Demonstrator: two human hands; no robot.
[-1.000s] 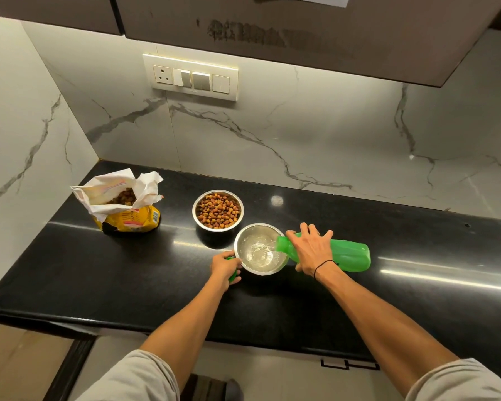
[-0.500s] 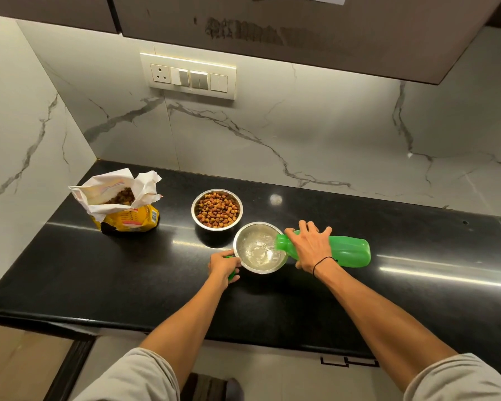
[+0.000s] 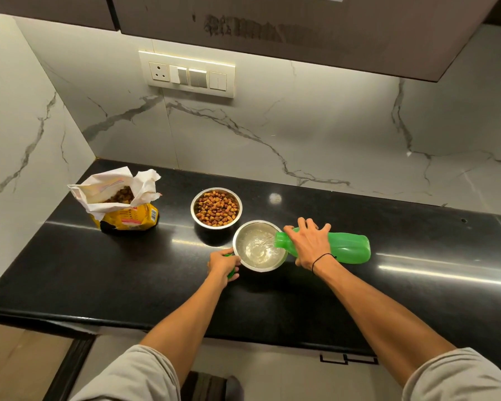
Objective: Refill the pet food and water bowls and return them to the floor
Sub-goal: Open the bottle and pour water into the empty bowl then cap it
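A steel water bowl [image 3: 240, 257] stands on the black counter [image 3: 128, 279] with water rippling inside. My right hand [image 3: 308, 241] grips a green bottle [image 3: 349, 247] lying nearly flat, its mouth over the bowl's right rim, water running out. My left hand [image 3: 223, 263] rests against the bowl's left side and is closed on a small green cap, mostly hidden. Behind it, a second steel bowl [image 3: 216, 208] is full of brown kibble.
An open yellow and white kibble bag [image 3: 122, 204] stands at the left of the counter near the side wall. A switch panel [image 3: 187, 74] is on the marble backsplash. Cabinets hang overhead. The counter's front edge runs just below my forearms.
Almost nothing has moved. The bottle stays tilted over the bowl and water keeps flowing in; both hands hold their places.
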